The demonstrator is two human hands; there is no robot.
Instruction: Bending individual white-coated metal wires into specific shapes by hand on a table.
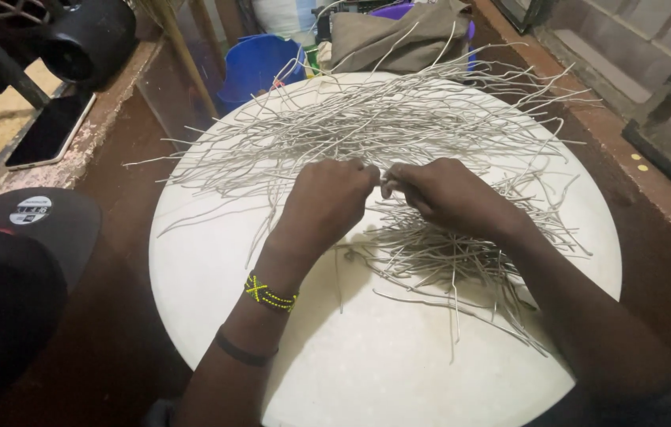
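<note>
Round white tabletop [217, 269] fills most of the view, sitting over a dark brown floor [114, 332].

Wide loose heap of thin pale-grey wire strands [399, 119] covers the far half of the tabletop, ends sticking out past the rim on the left and right. Second, smaller pile of shorter strands [430, 253] lies nearer, under and just beside the right forearm, a few pieces trailing toward the near edge.

Beyond the tabletop: blue bucket [260, 63] at the far left rim, folded brown-grey cloth [399, 35] next to it. Black cap [27, 261] low at the left edge. Black round device [90, 35] top left on a ledge, with a dark phone [51, 130] lying flat below it.

Left hand [331, 198] is clenched, fingertips pinched together at the centre of the tabletop, on the near edge of the big heap. Right hand [438, 194] is curled too, thumb and fingers pinching toward the left hand. Both meet at one point, nearly touching, gripping one thin strand [381, 183] between them; can't tell its exact run, it blends with the heap.

Left wrist carries a yellow-and-black beaded bracelet [271, 294], and a thin dark band [244, 352] sits further up the forearm.
</note>
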